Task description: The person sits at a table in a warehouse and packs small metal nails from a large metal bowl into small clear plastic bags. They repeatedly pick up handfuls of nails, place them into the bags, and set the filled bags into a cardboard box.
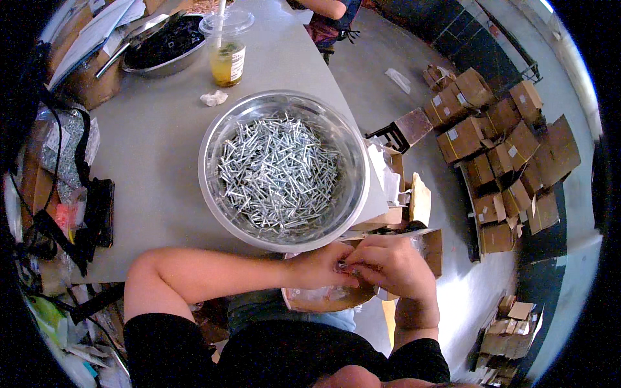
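Observation:
A large steel bowl (284,233) full of shiny silver screws (278,171) stands on the grey table (155,149) in front of me. Just below its near rim, past the table edge, my left hand (320,266) and my right hand (388,265) meet with fingertips pinched together on a small clear plastic bag (343,265) that seems to hold a few screws. Both hands hover over an open cardboard box (330,297) in my lap. How much the small bag holds is hidden by my fingers.
A plastic cup (228,55) of yellow drink, a crumpled tissue (213,97) and a second metal bowl (162,48) of dark parts stand at the table's far side. Black cables and a device (97,210) lie left. Many cardboard boxes (498,149) are stacked on the floor, right.

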`<state>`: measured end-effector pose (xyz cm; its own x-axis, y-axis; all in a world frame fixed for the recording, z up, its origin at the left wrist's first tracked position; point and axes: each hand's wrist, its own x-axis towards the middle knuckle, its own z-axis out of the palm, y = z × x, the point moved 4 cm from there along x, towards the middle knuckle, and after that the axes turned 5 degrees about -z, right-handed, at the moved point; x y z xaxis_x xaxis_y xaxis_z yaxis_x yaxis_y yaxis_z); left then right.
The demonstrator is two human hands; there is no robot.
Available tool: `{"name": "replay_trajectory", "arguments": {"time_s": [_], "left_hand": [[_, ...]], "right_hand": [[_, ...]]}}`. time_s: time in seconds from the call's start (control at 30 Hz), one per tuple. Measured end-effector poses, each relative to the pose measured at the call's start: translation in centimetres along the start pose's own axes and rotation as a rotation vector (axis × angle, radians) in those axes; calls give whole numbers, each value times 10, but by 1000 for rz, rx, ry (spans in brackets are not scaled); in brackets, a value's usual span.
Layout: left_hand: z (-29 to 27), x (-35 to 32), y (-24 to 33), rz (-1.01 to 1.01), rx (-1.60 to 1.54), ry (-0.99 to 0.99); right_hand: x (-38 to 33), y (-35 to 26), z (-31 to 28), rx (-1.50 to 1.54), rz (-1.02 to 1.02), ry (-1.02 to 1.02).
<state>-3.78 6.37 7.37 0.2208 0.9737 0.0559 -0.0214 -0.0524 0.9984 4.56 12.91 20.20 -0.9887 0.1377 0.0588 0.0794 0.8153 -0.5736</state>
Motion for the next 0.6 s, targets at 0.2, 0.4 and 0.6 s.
{"name": "replay_trajectory", "arguments": {"time_s": [0.2,0.4,0.6], "left_hand": [[-3,0,8,74,-63,-38],[-5,-3,14,39,-54,-43],[-10,-2,5,133,93,161]], "right_hand": [[-11,-3,6,97,18,131],[-18,5,12,-21,-64,234],[-43,35,23,140,229,320]]}}
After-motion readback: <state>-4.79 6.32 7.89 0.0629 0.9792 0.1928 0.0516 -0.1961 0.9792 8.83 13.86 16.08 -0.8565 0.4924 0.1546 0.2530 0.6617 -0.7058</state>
